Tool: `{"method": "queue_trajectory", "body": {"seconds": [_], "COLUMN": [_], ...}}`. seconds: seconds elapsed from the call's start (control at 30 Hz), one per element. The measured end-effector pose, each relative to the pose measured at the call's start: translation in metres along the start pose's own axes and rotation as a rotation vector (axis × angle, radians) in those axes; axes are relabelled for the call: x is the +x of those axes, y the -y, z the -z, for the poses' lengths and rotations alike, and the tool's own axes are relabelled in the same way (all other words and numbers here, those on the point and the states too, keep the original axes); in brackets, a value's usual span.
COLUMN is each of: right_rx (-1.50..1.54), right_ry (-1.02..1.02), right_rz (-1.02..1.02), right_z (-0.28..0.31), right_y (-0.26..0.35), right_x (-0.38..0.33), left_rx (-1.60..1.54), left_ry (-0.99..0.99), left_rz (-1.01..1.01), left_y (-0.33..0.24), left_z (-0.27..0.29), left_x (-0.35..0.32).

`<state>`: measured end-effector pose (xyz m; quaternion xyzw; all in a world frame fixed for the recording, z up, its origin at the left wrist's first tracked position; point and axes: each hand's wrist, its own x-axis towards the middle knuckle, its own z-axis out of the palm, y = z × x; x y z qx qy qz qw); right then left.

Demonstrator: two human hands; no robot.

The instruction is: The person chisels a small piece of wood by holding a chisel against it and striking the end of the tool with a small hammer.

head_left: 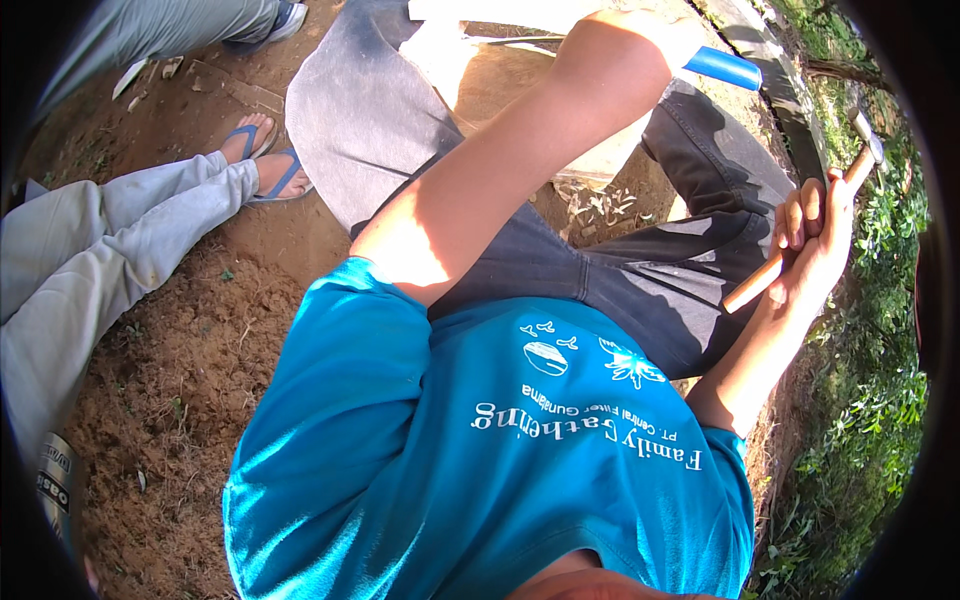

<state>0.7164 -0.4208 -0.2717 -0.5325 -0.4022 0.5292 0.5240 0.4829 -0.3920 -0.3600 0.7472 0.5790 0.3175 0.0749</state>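
My left arm reaches up across the picture, and my left hand [655,30], washed out by the sun, is closed round a tool with a blue handle [722,67] that sticks out to the right. Its working end is hidden. Below that hand lies a pale carved block [500,85]. My right hand [812,232] is raised at the right and grips the wooden handle of a hammer [790,262], whose metal head [866,138] points up and away. My blue shirt and dark trousers fill the middle.
Pale chips [600,205] lie on the dirt by the block. A seated person's legs in light trousers and blue flip-flops [265,165] are at the left, another person's shoe [288,15] at the top left. Green plants [870,400] line the right, and a can [55,485] stands lower left.
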Motion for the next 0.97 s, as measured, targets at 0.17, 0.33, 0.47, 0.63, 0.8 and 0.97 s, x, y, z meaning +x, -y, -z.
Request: {"method": "queue_trajectory", "body": {"seconds": [0.17, 0.33, 0.47, 0.63, 0.8, 0.97], "right_rx": [0.008, 0.113, -0.106, 0.049, -0.231, 0.104], "right_ry": [0.079, 0.007, 0.1, -0.059, 0.169, -0.029], "right_rz": [0.022, 0.113, 0.013, 0.079, -0.096, 0.096], "right_z": [0.013, 0.003, -0.025, -0.036, -0.042, -0.023], "right_y": [0.009, 0.012, -0.02, -0.023, -0.039, -0.026], "right_x": [-0.002, -0.011, -0.024, -0.02, -0.033, -0.012], "left_rx": [-0.06, -0.009, 0.081, 0.095, 0.001, 0.284], "left_ry": [-0.113, -0.034, -0.075, 0.029, 0.02, 0.075], "left_rz": [-0.049, 0.002, -0.043, -0.018, -0.001, -0.074], "left_y": [-0.002, 0.002, 0.006, 0.012, 0.026, 0.001], "left_z": [-0.007, -0.008, -0.007, -0.006, -0.002, 0.024], "left_x": [-0.002, -0.003, -0.007, -0.013, -0.022, -0.01]}}
